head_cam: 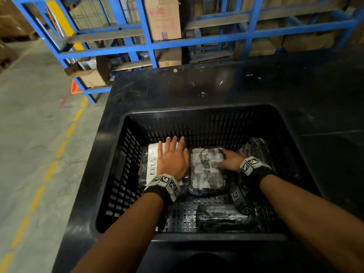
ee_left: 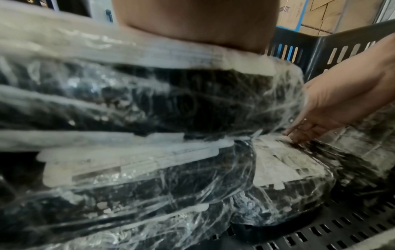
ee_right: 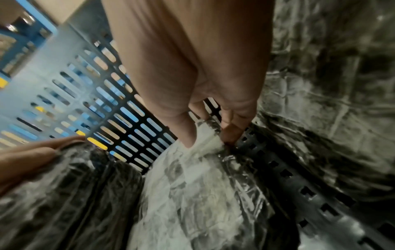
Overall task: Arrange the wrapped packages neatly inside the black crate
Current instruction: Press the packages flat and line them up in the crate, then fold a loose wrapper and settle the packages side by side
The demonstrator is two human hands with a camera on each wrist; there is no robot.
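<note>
A black slotted crate stands on a dark table. Inside at the far left lies a stack of film-wrapped dark packages with a white label; my left hand presses flat on top of it, fingers straight. In the left wrist view the stack fills the picture under my palm. Beside it lies a middle package. My right hand grips its far right corner, thumb on top and fingers down the side. Another package leans against the right wall. A small one lies near the front.
Blue metal racking with cardboard boxes stands behind the table. Concrete floor with a dashed yellow line runs along the left. Bare perforated crate floor shows at the front left.
</note>
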